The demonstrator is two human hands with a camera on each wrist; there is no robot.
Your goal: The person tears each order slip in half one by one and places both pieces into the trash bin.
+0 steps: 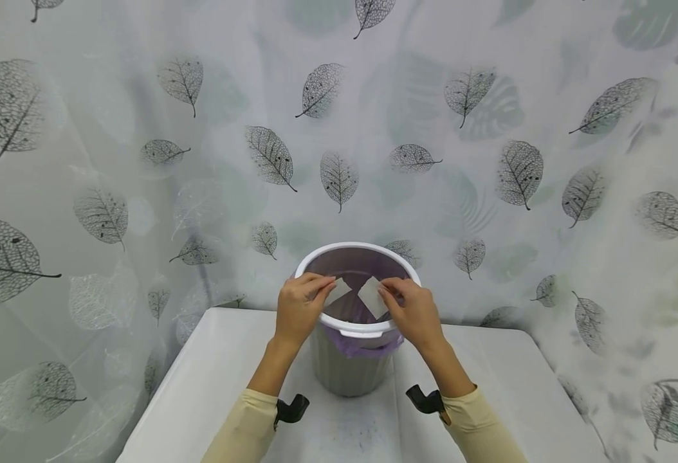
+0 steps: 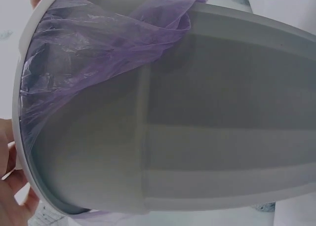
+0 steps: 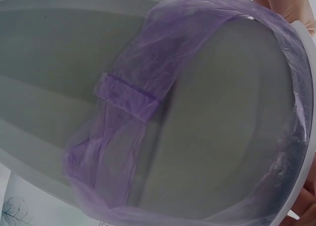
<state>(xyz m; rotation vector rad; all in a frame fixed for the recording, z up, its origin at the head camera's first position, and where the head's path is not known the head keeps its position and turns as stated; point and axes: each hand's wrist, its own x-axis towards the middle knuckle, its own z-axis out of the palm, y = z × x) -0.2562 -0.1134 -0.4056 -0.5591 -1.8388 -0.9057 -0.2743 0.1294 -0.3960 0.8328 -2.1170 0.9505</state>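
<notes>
A grey trash bin (image 1: 350, 366) with a white rim stands upright on the white table, a thin purple bag (image 1: 368, 347) lining it and folded over its outside. Over the bin's mouth, my left hand (image 1: 300, 307) pinches a small off-white paper piece (image 1: 337, 292) between thumb and fingers. A second off-white paper piece (image 1: 372, 297) is pinched in my right hand (image 1: 415, 312). The two pieces are apart. Both wrist views show mostly the bin's side and the purple bag (image 3: 131, 97), with only parts of the hands beyond the rim (image 2: 17, 88).
The white table (image 1: 229, 360) extends to both sides of the bin. Close behind it hangs a pale curtain (image 1: 374, 212) printed with leaves. A black wrist mount (image 1: 293, 409) sits below the left hand, another mount (image 1: 424, 400) below the right.
</notes>
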